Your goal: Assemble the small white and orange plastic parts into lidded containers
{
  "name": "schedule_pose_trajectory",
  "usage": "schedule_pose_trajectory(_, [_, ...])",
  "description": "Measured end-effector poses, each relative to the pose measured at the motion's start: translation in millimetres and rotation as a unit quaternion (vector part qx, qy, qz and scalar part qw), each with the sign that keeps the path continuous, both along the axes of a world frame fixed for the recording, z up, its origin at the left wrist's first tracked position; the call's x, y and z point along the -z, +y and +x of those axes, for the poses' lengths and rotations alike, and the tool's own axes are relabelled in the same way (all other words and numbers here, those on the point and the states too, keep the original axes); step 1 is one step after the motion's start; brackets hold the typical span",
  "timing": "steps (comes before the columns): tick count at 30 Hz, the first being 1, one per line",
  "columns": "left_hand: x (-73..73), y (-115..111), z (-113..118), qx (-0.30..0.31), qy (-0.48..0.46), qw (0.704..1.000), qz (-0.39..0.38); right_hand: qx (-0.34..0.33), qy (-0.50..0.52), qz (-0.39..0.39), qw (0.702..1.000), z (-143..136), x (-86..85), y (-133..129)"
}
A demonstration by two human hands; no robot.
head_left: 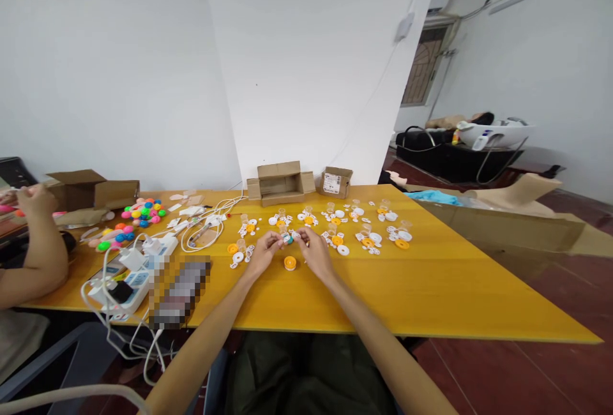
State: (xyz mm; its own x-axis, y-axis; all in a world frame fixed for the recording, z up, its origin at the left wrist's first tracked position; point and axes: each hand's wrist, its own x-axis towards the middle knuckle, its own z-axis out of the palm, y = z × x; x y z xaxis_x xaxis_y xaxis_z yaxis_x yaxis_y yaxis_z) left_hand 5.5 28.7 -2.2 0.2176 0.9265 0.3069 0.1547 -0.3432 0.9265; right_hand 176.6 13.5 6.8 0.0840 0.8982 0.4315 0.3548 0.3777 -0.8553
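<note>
My left hand (266,251) is pinched on a small white part (286,237) above the table. Close beside it, my right hand (313,251) has its fingers closed on another small white part (295,235). Whether the two parts touch is too small to tell. Something teal (290,241) shows between the hands. Just below them on the table is an orange round cup-like part (290,264). Around the hands lie several little groups of parts, with white discs (343,250), orange rings (401,244) and clear plastic cups (366,228).
An open cardboard box (282,196) and a smaller box (336,182) stand by the wall. At left are a power strip (143,274) with cables, a blurred phone (181,294) and colourful balls (143,211). Another person's arm (41,242) rests at the far left.
</note>
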Motion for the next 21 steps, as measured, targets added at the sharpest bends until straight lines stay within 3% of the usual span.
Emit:
schedule_pose_trajectory(11, [0.6,-1,4,-0.005,-0.065,0.998,-0.011,-0.082,0.233,-0.058,0.967,-7,17.9,12])
schedule_pose_trajectory(21, [-5.6,-6,8,0.006,-0.104,0.994,-0.028,-0.139,0.226,-0.048,0.963,-7,18.7,11])
